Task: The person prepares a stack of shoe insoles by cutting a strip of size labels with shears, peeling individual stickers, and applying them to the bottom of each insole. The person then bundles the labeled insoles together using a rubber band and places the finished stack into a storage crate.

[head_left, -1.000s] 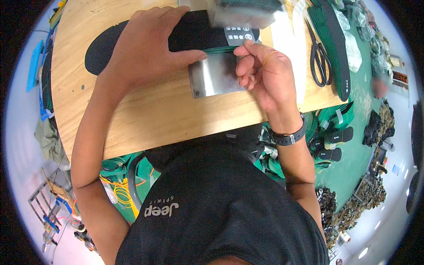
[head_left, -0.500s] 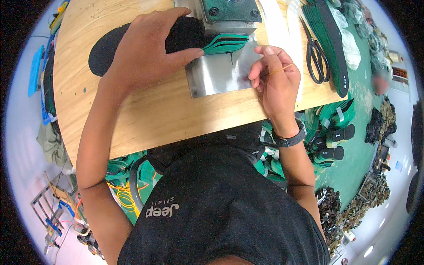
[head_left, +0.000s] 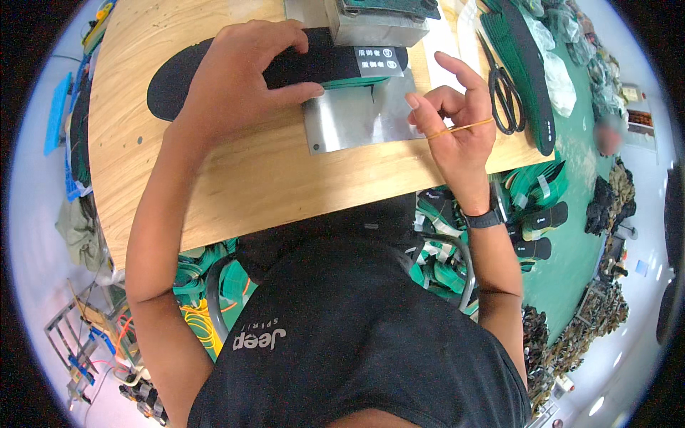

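Observation:
A small stack of insoles [head_left: 335,63], black on top with green edges below, lies across a shiny metal plate [head_left: 342,123]. Its right end carries pale printed patches on the top. My left hand [head_left: 235,78] spans the stack, thumb at the near edge and fingers curled over the far side. Just beyond the printed end stands a metal block [head_left: 382,25] with a dark green top and bolts. My right hand [head_left: 460,118] is raised by the plate's right edge, index finger and thumb apart. A thin yellowish rubber band [head_left: 464,127] stretches across this hand.
Black-handled scissors [head_left: 508,107] lie to the right on the wooden table [head_left: 235,203]. Beside them is a longer stack of green and black insoles [head_left: 524,71]. Bundled insoles [head_left: 546,214] sit below the table's right edge, and clear plastic bags [head_left: 560,85] lie farther right.
The stack's right end, earlier fanned in green layers against the block, now lies flatter with its printed top showing. My right hand has drawn slightly right and nearer, its fingers spreading.

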A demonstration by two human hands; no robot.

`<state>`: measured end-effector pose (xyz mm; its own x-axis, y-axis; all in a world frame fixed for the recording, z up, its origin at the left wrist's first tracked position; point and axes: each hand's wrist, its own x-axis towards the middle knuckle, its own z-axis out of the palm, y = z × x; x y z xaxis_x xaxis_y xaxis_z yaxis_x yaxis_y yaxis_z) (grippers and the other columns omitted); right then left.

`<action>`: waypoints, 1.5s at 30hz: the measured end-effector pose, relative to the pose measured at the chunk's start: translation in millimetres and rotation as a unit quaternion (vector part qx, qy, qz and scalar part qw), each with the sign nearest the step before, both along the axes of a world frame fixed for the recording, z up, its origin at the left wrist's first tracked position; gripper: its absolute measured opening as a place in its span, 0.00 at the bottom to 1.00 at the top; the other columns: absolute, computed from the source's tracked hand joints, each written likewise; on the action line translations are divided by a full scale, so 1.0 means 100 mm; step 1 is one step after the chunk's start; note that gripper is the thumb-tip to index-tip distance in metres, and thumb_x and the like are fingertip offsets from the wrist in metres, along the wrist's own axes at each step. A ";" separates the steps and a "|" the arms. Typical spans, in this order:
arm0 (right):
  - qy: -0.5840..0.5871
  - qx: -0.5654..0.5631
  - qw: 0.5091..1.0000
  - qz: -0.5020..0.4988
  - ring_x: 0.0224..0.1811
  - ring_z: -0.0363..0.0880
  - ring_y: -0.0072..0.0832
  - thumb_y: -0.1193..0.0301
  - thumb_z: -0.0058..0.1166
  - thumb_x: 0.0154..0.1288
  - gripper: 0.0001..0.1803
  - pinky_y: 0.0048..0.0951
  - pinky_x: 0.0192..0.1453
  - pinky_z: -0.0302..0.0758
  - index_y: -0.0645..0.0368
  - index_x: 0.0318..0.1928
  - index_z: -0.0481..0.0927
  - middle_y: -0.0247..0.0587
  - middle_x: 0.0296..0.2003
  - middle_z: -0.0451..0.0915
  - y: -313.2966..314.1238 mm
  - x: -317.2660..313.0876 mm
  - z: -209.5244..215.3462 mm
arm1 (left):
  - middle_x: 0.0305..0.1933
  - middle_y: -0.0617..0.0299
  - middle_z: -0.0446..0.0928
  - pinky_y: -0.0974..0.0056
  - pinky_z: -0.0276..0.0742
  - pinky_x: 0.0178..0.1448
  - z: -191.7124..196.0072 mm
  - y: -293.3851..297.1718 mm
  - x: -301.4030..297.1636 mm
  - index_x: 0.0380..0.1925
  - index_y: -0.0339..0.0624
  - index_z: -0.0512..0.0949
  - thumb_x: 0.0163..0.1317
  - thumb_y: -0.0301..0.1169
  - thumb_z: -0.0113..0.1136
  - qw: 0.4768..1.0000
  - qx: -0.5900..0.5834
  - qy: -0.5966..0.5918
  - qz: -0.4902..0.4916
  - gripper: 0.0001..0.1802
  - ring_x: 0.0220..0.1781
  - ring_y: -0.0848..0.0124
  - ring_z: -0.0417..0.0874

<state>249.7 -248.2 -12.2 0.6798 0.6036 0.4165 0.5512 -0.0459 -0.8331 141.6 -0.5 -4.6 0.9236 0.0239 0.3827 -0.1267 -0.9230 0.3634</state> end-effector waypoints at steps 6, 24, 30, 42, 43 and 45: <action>-0.231 -0.150 0.957 0.085 0.21 0.76 0.35 0.70 0.61 0.57 0.15 0.29 0.26 0.72 0.57 0.45 0.78 0.41 0.20 0.76 0.10 0.24 0.14 | 0.58 0.62 0.75 0.58 0.67 0.63 -0.05 0.01 -0.02 0.37 0.44 0.76 0.44 0.40 0.72 0.998 0.041 -0.047 -0.022 0.22 0.58 0.59 0.73; -0.345 -0.065 0.929 0.113 0.15 0.69 0.28 0.81 0.63 0.47 0.12 0.28 0.18 0.65 0.65 0.37 0.80 0.36 0.18 0.72 -0.17 -0.06 0.36 | 0.39 0.57 0.81 0.68 0.75 0.48 0.11 -0.01 -0.03 0.45 0.40 0.79 0.50 0.23 0.52 0.982 -0.172 0.051 0.066 0.19 0.38 0.67 0.81; -0.408 -0.082 0.906 0.082 0.16 0.69 0.28 0.79 0.63 0.48 0.12 0.28 0.18 0.66 0.63 0.36 0.79 0.35 0.17 0.71 0.03 0.19 0.24 | 0.31 0.71 0.76 0.77 0.66 0.35 -0.05 0.19 -0.11 0.39 0.33 0.79 0.53 0.20 0.47 0.889 -0.437 -0.084 0.108 0.15 0.29 0.85 0.70; -0.449 -0.150 0.876 0.095 0.19 0.71 0.29 0.68 0.60 0.56 0.12 0.29 0.21 0.68 0.59 0.40 0.79 0.33 0.17 0.70 0.18 0.33 0.04 | 0.23 0.77 0.63 0.76 0.58 0.30 -0.03 0.16 -0.09 0.37 0.34 0.79 0.54 0.20 0.47 0.901 -0.416 -0.068 0.100 0.13 0.25 0.85 0.59; -0.445 -0.152 0.877 0.095 0.19 0.71 0.29 0.68 0.60 0.56 0.12 0.29 0.21 0.68 0.59 0.40 0.79 0.33 0.17 0.70 0.19 0.32 0.04 | 0.22 0.77 0.62 0.76 0.57 0.29 -0.03 0.16 -0.09 0.35 0.34 0.78 0.54 0.20 0.47 0.901 -0.417 -0.068 0.100 0.11 0.25 0.85 0.59; -0.438 -0.157 0.880 0.094 0.19 0.72 0.30 0.67 0.60 0.57 0.13 0.30 0.21 0.68 0.59 0.40 0.79 0.34 0.17 0.71 0.19 0.32 0.05 | 0.22 0.77 0.61 0.76 0.57 0.29 -0.02 0.15 -0.09 0.33 0.34 0.77 0.54 0.20 0.48 0.903 -0.412 -0.070 0.098 0.09 0.25 0.85 0.58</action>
<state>281.6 -229.5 -7.0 0.0570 0.8496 0.5244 0.9981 -0.0372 -0.0482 132.6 14.1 -7.0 0.8145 0.5117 0.2733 -0.0881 -0.3564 0.9302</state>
